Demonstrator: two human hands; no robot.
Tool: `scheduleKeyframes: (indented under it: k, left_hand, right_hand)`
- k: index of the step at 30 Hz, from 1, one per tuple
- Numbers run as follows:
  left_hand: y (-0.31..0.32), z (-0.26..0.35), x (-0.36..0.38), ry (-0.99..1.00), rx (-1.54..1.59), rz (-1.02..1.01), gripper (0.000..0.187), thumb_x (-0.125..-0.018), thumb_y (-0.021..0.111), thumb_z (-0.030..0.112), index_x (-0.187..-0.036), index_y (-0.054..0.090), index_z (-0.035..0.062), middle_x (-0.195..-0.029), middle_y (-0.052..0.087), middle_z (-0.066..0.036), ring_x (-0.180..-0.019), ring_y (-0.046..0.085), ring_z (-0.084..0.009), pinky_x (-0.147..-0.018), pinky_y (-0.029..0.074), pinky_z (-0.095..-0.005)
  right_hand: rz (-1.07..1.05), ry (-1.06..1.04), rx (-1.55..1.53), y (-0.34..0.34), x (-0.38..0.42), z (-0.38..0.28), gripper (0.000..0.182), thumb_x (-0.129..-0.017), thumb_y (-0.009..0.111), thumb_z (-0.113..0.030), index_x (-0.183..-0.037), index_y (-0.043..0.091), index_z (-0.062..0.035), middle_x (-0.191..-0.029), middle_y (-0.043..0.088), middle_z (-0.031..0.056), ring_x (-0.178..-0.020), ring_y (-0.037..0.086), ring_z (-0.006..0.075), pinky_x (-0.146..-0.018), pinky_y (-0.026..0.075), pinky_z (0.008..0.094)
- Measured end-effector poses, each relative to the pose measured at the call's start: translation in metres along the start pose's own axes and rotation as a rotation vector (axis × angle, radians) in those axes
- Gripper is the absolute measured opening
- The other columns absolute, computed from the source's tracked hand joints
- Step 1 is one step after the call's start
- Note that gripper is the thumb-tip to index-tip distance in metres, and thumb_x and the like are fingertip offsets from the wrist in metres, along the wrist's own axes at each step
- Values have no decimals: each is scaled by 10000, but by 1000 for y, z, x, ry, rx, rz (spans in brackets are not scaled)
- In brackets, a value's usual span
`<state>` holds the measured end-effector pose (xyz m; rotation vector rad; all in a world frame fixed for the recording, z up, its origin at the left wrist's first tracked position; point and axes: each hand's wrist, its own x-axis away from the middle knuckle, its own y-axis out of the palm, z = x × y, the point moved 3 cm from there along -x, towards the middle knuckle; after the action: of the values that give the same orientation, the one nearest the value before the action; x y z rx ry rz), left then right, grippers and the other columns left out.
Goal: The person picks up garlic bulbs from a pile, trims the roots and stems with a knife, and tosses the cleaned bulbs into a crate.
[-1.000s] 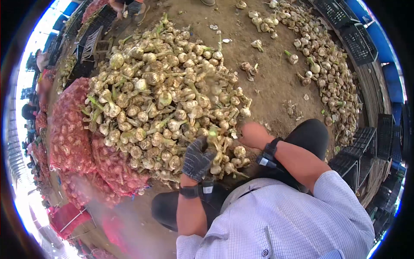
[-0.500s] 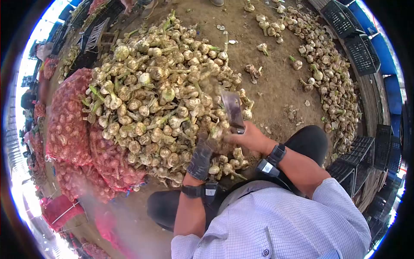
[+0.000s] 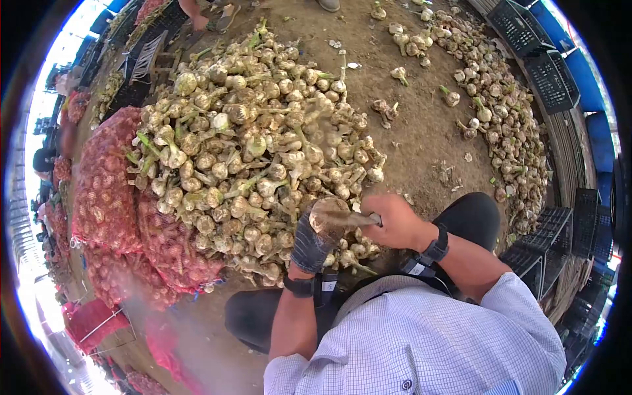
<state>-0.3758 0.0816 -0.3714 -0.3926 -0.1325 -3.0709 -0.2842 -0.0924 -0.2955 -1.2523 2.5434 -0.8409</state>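
Left hand: gloved (image 3: 311, 243), fingers curled around a garlic bulb (image 3: 327, 217), which sits at the fingertip end
Right hand: bare (image 3: 394, 222), closed on a knife (image 3: 361, 219), its blurred blade against the bulb
Garlic pile: just beyond the left hand (image 3: 243, 138), heaped on dirt ground (image 3: 415, 131)
Mesh sacks: red, beside the pile (image 3: 108, 184)
Crates: black, far right (image 3: 553, 80)
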Motion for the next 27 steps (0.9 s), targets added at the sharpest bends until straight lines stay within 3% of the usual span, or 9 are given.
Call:
scheduleKeyframes:
  k: [3, 7, 10, 13, 19, 21, 27]
  left_hand:
    - [-1, -12, 3, -15, 45, 1, 340, -800, 716, 132, -1107, 620, 25, -1007, 683, -92, -913, 650, -178, -773, 527, -319]
    - [11, 30, 8, 23, -303, 0, 300, -799, 715, 136, -1072, 655, 27, -956, 702, -75, -890, 665, -173, -771, 532, -315]
    - [12, 26, 8, -150, -83, 2, 330, -780, 731, 136, -1077, 642, 21, -1012, 690, -77, -940, 655, -170, -794, 533, -326]
    - [11, -1, 12, -190, 261, 43, 400, -749, 754, 123, -1110, 615, 20, -1060, 671, -85, -961, 644, -171, -810, 534, -331]
    - [3, 9, 13, -53, -191, 23, 491, -698, 786, 96, -1142, 584, 32, -1054, 660, -77, -933, 642, -192, -820, 534, -331]
    - [2, 13, 14, 36, -195, -7, 467, -687, 793, 100, -1107, 603, 29, -1036, 665, -84, -917, 647, -199, -811, 533, -335]
    - [-3, 12, 17, -10, -298, 52, 354, -702, 777, 170, -999, 654, 24, -917, 697, -93, -845, 664, -218, -750, 525, -334]
  right_hand:
    - [3, -17, 103, 4, 2, -5, 237, -686, 702, -196, -816, 594, -29, -776, 590, 176, -754, 576, 394, -635, 461, 457]
    - [11, 6, 149, 4, 6, -6, 253, -685, 703, -204, -836, 588, -37, -801, 590, 164, -771, 586, 382, -654, 469, 464]
    - [-4, 13, 210, 3, 7, -8, 265, -678, 706, -216, -832, 582, -41, -811, 594, 159, -783, 590, 380, -665, 475, 468]
    - [7, 12, 231, 7, 7, -8, 270, -671, 709, -226, -820, 578, -43, -806, 594, 152, -789, 593, 376, -669, 480, 468]
    - [-3, 43, 223, 18, 7, 2, 376, -570, 772, -188, -826, 540, -37, -791, 560, 151, -777, 578, 374, -658, 468, 448]
    - [22, 29, 216, 17, 5, 3, 382, -562, 772, -170, -830, 536, -36, -792, 557, 149, -777, 577, 374, -657, 467, 449]
    - [85, -10, 192, 21, -1, 5, 388, -547, 775, -136, -830, 532, -30, -801, 554, 146, -793, 576, 372, -655, 468, 455]
